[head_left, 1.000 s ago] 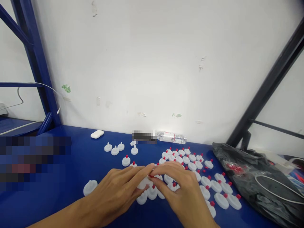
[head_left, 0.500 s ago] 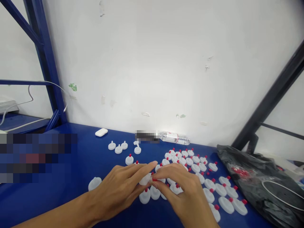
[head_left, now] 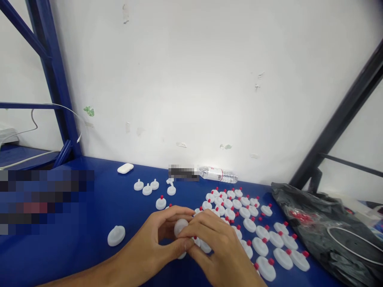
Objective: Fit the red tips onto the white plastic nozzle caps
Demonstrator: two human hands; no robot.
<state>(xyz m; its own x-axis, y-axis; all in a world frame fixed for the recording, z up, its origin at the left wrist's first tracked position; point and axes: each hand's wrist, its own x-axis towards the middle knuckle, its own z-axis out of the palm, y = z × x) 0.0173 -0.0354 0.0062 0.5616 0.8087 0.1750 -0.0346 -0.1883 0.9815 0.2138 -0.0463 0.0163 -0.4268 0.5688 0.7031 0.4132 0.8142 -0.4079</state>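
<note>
Near the middle, the left hand (head_left: 152, 241) curls around a white cap (head_left: 180, 226); the right hand (head_left: 220, 243) pinches its right side. Red-topped caps (head_left: 283, 258) lie to the right on the blue table (head_left: 74, 243). Far back, a bottle (head_left: 213, 174) lies by the wall (head_left: 191, 79).

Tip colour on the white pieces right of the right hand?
Red tips on the white pieces; head view shows it best.
</note>
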